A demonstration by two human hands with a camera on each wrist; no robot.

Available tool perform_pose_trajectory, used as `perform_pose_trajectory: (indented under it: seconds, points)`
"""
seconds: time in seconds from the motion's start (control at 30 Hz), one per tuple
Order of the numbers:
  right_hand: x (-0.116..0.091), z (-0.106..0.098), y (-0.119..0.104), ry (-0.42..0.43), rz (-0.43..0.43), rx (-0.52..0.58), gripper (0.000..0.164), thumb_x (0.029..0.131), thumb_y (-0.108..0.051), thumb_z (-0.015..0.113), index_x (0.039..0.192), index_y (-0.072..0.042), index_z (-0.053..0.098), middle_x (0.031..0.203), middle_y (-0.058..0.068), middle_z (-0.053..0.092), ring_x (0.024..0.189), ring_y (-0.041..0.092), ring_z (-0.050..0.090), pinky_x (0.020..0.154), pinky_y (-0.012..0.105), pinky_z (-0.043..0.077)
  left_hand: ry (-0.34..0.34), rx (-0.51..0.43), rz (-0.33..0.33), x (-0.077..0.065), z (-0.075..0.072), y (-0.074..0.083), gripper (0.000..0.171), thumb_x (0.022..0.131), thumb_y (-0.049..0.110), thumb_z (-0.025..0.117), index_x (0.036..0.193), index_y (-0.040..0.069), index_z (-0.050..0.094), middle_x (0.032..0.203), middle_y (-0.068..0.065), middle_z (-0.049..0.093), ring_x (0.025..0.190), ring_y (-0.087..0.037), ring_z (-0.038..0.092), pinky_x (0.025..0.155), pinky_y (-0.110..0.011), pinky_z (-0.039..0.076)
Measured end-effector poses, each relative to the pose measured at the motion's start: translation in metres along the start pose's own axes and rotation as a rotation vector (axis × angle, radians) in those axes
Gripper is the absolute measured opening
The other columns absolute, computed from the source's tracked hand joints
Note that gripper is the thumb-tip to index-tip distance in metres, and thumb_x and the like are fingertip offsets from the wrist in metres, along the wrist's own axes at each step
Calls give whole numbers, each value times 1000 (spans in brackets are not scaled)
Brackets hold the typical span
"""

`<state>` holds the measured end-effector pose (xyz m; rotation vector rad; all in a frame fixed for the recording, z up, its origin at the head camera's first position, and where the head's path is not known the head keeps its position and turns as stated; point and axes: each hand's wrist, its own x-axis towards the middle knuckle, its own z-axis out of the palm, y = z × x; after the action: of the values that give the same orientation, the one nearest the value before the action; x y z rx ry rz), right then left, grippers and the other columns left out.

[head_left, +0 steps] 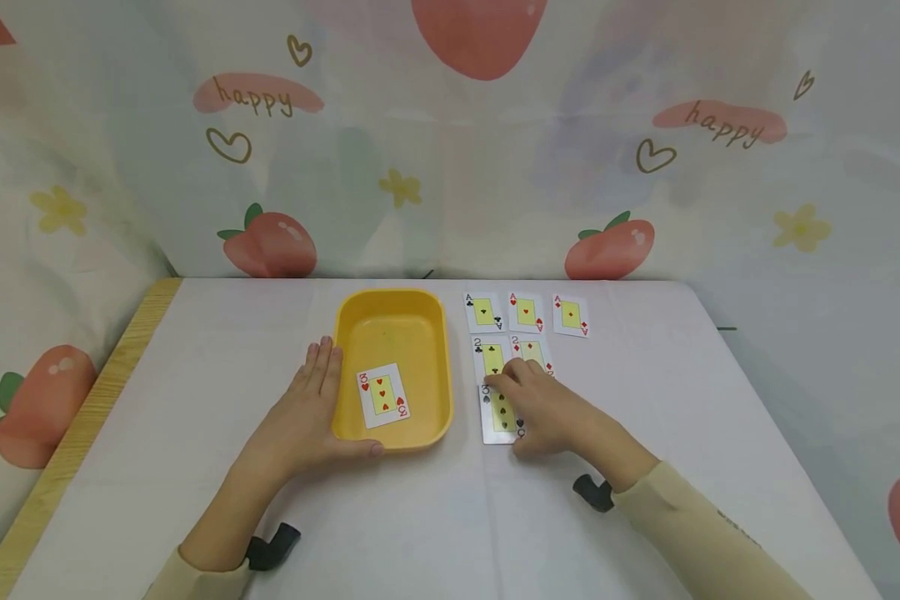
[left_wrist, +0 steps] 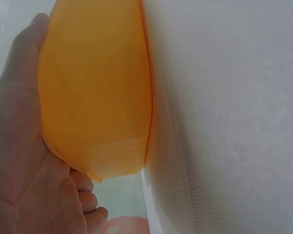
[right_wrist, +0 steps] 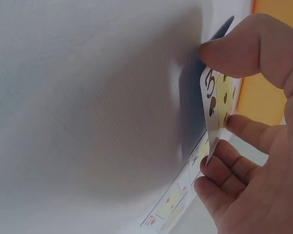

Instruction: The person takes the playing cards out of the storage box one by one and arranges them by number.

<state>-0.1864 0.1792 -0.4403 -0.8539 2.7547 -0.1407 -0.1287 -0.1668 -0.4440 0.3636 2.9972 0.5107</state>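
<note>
My right hand (head_left: 546,410) holds a three of spades playing card (head_left: 502,425) by its edges, thumb at the near edge and fingers at the far one. In the right wrist view that card stands a little tilted off the cloth. Just beyond it lie a two of clubs (head_left: 486,360) and a two of diamonds (head_left: 527,347), partly covered by the fingers. My left hand (head_left: 300,425) rests against the left side and near corner of a yellow tray (head_left: 449,367), fingers straight. A three of hearts (head_left: 382,395) lies face up inside the tray.
Behind the twos is a row with an ace of clubs (head_left: 483,312), an ace of hearts (head_left: 526,312) and an ace of diamonds (head_left: 571,315). A white cloth covers the table (head_left: 645,375); a printed curtain (head_left: 450,183) hangs along its back edge.
</note>
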Motion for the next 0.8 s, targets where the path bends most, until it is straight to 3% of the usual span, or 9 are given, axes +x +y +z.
perform_pose_trajectory:
  seconds: [0.8]
  points:
    - [-1, -2, -4, 8, 7, -8, 89, 65, -31, 83, 146, -20, 49, 128, 2, 47, 107, 16, 41, 84, 28, 49, -2, 0, 5, 0, 0, -1, 149, 60, 97, 53, 158, -1, -1, 167, -17, -7, 155, -33, -4, 123, -52, 17]
